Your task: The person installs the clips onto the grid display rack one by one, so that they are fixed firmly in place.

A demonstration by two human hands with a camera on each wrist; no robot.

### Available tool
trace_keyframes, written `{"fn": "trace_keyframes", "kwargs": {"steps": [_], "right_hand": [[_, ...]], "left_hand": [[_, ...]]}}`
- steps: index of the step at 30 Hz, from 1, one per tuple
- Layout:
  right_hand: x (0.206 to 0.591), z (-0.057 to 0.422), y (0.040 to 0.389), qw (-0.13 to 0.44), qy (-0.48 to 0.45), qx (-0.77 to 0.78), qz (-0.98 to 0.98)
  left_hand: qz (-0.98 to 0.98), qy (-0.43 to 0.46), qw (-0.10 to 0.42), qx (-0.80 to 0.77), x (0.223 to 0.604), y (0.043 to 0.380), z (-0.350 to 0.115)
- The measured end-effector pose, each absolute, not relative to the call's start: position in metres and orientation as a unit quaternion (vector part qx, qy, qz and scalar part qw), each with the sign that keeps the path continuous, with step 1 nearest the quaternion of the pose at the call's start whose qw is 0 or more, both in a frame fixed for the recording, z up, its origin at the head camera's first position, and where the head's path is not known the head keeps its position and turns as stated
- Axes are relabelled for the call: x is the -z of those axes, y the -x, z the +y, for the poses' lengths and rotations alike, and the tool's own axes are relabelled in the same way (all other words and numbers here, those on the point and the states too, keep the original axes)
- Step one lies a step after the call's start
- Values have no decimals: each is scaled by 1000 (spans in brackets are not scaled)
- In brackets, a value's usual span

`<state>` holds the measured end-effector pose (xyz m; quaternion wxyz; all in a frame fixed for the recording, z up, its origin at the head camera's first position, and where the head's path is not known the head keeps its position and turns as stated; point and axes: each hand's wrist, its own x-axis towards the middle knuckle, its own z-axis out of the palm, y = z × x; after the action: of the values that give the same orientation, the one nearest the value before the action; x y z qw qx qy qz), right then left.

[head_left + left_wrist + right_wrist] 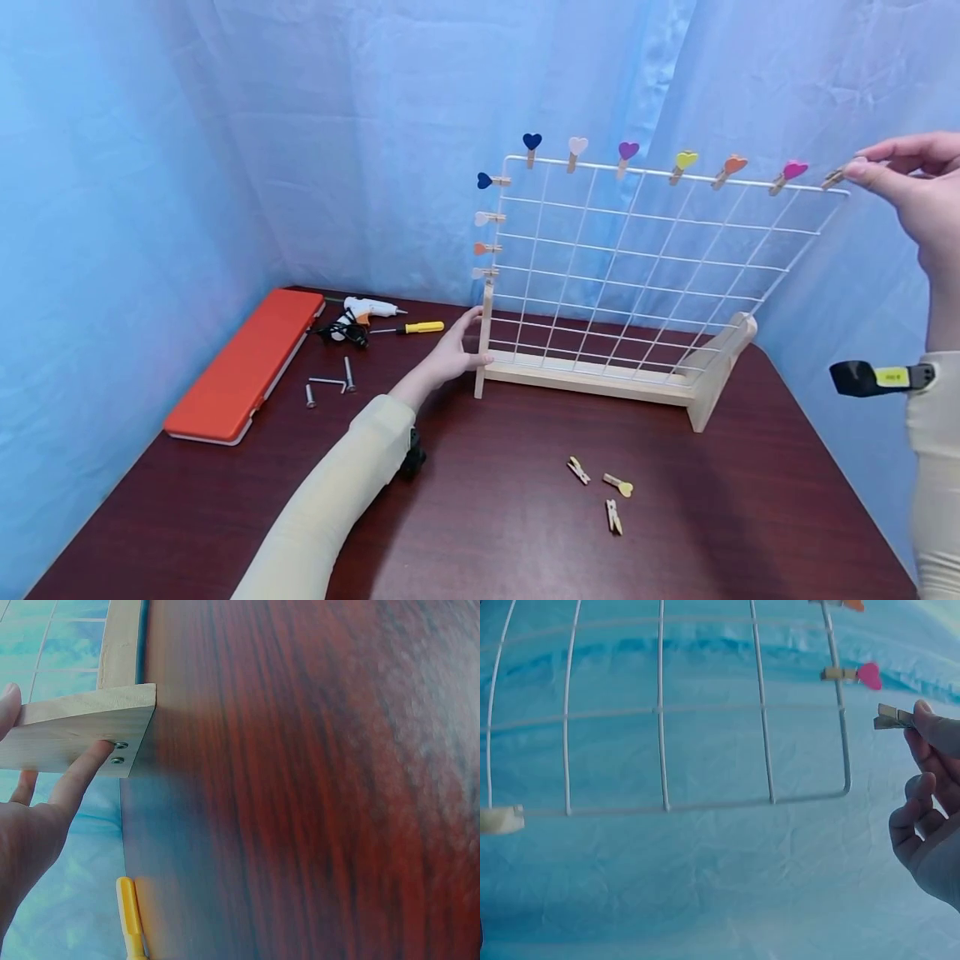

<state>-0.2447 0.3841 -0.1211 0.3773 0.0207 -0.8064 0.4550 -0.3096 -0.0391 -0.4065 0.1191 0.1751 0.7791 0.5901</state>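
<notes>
A white wire grid (pixel 585 233) stands in a wooden stand (pixel 585 382). Heart clothespins line its top wire, among them a pink one (pixel 868 676), and several more clip its left side, such as a dark blue one (pixel 485 181). My left hand (pixel 453 346) holds the stand's left side board (pixel 82 727), one digit touching its outer face by two screw heads (pixel 118 752). Between thumb and forefinger my right hand (pixel 918 187) pinches a clothespin (pixel 894 717), a small gap from the grid's top right corner. Fingers hide the clothespin's heart end.
Loose clothespins (pixel 613 517) lie at the table's front. On the left are a red case (pixel 247 367), a glue gun (pixel 371 308), a yellow screwdriver (pixel 423 327) and several bolts (pixel 348 375). Blue curtain (pixel 420 125) surrounds the table's back and sides.
</notes>
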Motion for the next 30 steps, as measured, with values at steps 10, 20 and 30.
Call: {"fn": "trace_keyframes", "kwargs": {"steps": [10,20,30], "right_hand": [[125,405,262,346,-75,-394,-848],[130,406,260,299,-57,-369,-878],[130,388,252,396,-85,-358,-841]], "left_hand": [[783,-171,86,-592,428,322,-35],[787,-172,82,-586,429,322,-37],[779,-170,89,-596,427,321,-36]]}}
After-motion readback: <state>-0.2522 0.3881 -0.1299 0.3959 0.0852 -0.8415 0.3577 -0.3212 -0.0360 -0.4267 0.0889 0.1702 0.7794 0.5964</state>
